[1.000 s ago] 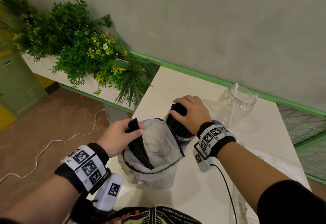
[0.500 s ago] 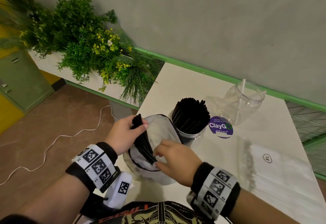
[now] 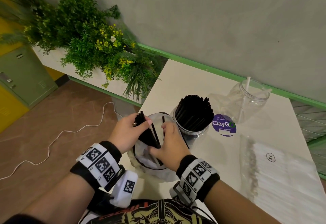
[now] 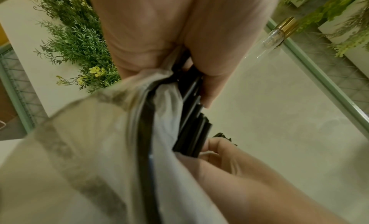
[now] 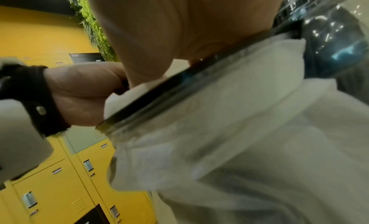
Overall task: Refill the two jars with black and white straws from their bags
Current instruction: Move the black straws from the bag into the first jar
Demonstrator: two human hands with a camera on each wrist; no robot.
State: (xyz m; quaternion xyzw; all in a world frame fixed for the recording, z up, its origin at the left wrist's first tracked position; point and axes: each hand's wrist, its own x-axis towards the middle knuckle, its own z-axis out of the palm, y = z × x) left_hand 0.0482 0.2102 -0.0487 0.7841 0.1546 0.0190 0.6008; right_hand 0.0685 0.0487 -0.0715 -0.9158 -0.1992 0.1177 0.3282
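Translucent plastic forms the bag point(image 3: 155, 169) nearest me, standing open at the near edge of the white table point(image 3: 220, 153). I have my left hand point(image 3: 127, 132) curled round a bundle of black straws point(image 3: 146, 132) at the bag's mouth, thumb pressed against them. My right hand point(image 3: 169, 144) reaches into the same opening, fingers curled and pinching a single black straw that stands upright. Just beyond the bag is the first jar point(image 3: 192, 118), packed with black straws standing on end. A purple round sticker point(image 3: 224, 125) lies on the table beside it. To my right lies a flat clear bag of white straws point(image 3: 282, 176). Farthest back stands the second jar point(image 3: 247, 100), clear, holding a white straw point(image 3: 244, 98).
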